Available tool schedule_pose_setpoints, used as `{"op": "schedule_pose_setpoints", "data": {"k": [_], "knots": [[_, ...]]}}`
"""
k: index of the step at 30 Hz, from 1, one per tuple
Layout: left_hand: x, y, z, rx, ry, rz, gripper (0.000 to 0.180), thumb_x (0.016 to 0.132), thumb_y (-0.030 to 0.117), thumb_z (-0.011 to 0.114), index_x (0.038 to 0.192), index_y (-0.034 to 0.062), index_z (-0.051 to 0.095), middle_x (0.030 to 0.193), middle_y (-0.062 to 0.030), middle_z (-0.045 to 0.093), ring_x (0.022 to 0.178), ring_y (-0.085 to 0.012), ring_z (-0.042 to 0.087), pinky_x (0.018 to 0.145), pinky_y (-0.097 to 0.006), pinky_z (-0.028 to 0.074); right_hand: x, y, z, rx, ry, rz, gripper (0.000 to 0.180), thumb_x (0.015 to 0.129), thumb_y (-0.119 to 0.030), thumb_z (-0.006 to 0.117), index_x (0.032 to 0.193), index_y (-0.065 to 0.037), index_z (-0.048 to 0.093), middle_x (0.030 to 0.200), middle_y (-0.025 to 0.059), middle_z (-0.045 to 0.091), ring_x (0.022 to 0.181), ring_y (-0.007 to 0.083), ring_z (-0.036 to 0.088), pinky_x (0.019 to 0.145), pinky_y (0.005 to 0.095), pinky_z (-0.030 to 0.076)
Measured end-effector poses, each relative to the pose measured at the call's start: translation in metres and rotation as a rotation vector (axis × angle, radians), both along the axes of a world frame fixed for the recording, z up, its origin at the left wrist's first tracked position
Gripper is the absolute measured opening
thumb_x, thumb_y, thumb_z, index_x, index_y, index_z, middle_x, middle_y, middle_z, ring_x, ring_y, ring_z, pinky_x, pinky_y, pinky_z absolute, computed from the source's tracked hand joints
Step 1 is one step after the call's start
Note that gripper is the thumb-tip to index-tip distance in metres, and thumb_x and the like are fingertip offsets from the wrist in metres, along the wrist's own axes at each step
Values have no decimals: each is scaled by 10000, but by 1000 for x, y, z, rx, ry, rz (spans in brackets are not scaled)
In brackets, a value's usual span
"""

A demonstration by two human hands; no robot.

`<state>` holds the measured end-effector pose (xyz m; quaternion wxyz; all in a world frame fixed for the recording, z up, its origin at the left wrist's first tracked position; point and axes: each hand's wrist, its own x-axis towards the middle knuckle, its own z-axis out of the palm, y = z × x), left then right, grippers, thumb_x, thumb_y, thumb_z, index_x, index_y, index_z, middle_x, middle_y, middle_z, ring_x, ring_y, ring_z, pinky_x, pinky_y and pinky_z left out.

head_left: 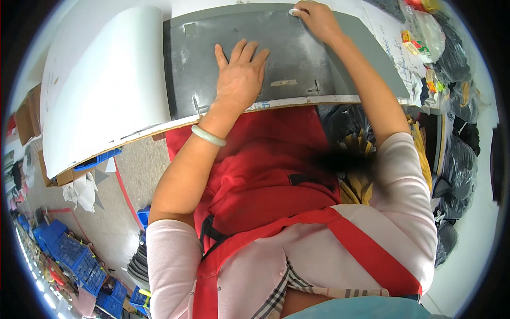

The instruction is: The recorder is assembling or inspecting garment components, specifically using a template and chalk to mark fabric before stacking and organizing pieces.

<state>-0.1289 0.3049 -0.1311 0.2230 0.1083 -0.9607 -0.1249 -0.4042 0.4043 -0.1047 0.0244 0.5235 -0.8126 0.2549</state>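
A dark grey pattern sheet [212, 64], smeared with white marks, lies over a plain grey sheet [366, 69] on the worktable. My left hand [241, 77] presses flat on the dark sheet, fingers spread, with a pale bangle [209, 136] on its wrist. At the far edge of the dark sheet, my right hand [319, 22] pinches a small white piece of chalk [293, 11] between thumb and fingers. The chalk touches or hovers just over the sheets; I cannot tell which. A small notch or cut-out and a strip of tape show on the dark sheet.
A large curled white sheet [103, 69] covers the table's left side. Clear plastic bags and a small yellow-red packet [410, 43] sit at the right, beside black bags [458, 170]. Blue crates [77, 260] stand on the floor at lower left. A red apron [255, 165] hangs against the table edge.
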Motion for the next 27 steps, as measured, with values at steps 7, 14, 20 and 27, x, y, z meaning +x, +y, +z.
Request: {"op": "schedule_pose_setpoints", "data": {"k": [7,14,20,27], "knots": [[4,-2,-2,-7,-7,12,323,993,201,605,1312,186,651,1385,-39,573,1366,-279,478,1137,-688,277,12,-11,11,69,208,-10,235,917,-197,652,862,31,670,871,224,673,852,412,637,782,472,495],[7,-3,-5,-11,-5,23,326,989,207,611,1311,187,654,1381,-37,576,1369,-263,479,1140,-685,276,17,-6,14,-8,-100,-160,220,885,-197,681,892,23,667,836,221,660,796,403,634,749,454,500],[2,0,-2,5,23,8,319,988,209,613,1302,189,659,1373,-35,584,1364,-262,484,1141,-681,274,-6,-2,-2,12,86,4,226,912,-203,654,908,23,665,914,219,657,869,414,625,785,465,493],[6,-3,-5,-8,22,22,317,990,212,612,1303,192,659,1369,-33,584,1362,-263,488,1137,-678,277,3,-10,3,121,165,72,212,909,-219,651,910,-9,669,942,224,643,937,443,606,813,499,477]]}}
